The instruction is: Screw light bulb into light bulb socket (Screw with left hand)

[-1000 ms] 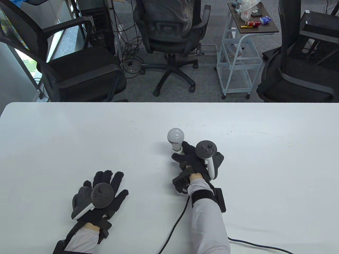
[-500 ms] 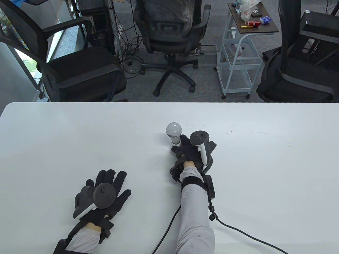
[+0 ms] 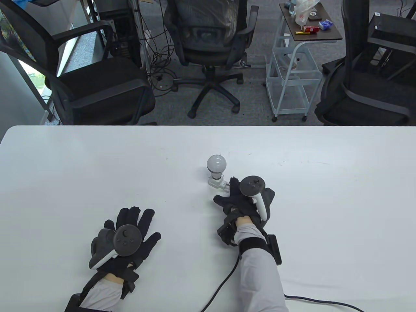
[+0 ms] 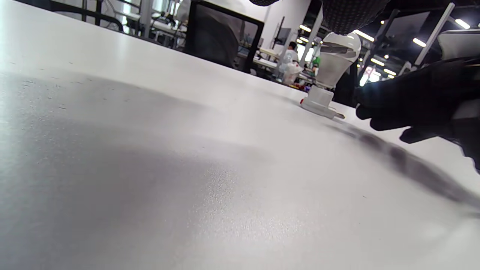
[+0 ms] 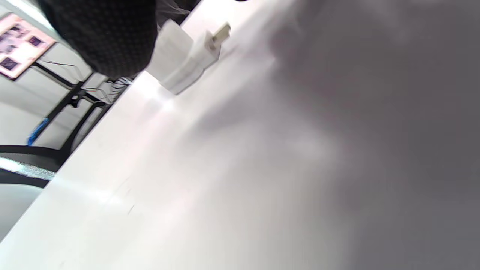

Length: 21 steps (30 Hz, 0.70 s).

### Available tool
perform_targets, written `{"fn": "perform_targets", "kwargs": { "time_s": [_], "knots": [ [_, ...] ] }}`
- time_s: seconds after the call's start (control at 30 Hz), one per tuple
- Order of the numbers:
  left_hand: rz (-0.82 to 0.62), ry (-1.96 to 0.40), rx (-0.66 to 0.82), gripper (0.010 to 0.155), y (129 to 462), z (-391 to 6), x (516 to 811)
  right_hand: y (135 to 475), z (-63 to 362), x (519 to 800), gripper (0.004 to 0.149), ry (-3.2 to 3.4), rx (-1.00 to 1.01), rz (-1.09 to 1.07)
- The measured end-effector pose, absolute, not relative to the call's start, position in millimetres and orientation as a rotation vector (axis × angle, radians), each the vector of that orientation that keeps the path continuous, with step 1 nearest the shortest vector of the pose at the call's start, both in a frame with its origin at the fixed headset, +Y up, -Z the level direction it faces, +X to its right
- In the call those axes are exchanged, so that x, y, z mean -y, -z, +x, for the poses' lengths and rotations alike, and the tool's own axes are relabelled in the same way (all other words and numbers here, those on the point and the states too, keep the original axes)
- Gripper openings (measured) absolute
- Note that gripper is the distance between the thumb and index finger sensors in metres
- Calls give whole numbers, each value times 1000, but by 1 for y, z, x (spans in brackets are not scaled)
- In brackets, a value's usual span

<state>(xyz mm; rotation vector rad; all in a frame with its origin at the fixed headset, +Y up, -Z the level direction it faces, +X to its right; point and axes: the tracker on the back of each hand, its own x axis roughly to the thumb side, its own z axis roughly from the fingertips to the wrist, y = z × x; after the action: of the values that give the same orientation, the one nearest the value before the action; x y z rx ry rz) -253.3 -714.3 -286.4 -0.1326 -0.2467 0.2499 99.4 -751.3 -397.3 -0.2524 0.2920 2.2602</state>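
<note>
The white light bulb (image 3: 216, 163) sits in the white plug-in socket (image 3: 217, 182), and the two stand upright on the white table (image 3: 81, 169) by themselves. My right hand (image 3: 225, 190) lies just near and right of the socket, fingers loose and holding nothing; one fingertip (image 3: 233, 179) is close to the socket's plug prongs. The left wrist view shows the bulb (image 4: 339, 56), the socket (image 4: 318, 103) and a small gap to the right hand (image 4: 412, 101). The right wrist view shows the socket (image 5: 180, 63) beside a gloved finger (image 5: 101, 33). My left hand (image 3: 130, 218) rests flat, fingers spread, at the near left.
A black cable (image 3: 224, 286) runs from my right wrist across the table's near edge. Office chairs (image 3: 208, 48) and a small cart (image 3: 292, 71) stand on the floor beyond the far edge.
My right hand, which gripped the socket base, has let go and drawn back toward me and right. The bulb and socket now stand free. The left hand has hardly moved.
</note>
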Motion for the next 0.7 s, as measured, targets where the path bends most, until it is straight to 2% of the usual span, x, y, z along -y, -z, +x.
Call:
{"fn": "perform_targets", "kwargs": {
  "time_s": [0.23,0.37,0.5,0.7],
  "knots": [
    [-74,-208,236,86,280,-252,709,322,132,720,81,-2467,-116,-127],
    [-23,-182,222,90,276,-252,707,290,146,715,80,-2607,35,-113],
    [-27,-161,200,90,275,-253,707,285,151,722,80,-2647,93,-144],
    [-70,-162,174,88,278,-254,711,285,153,725,78,-2623,6,-37]
  ]
}}
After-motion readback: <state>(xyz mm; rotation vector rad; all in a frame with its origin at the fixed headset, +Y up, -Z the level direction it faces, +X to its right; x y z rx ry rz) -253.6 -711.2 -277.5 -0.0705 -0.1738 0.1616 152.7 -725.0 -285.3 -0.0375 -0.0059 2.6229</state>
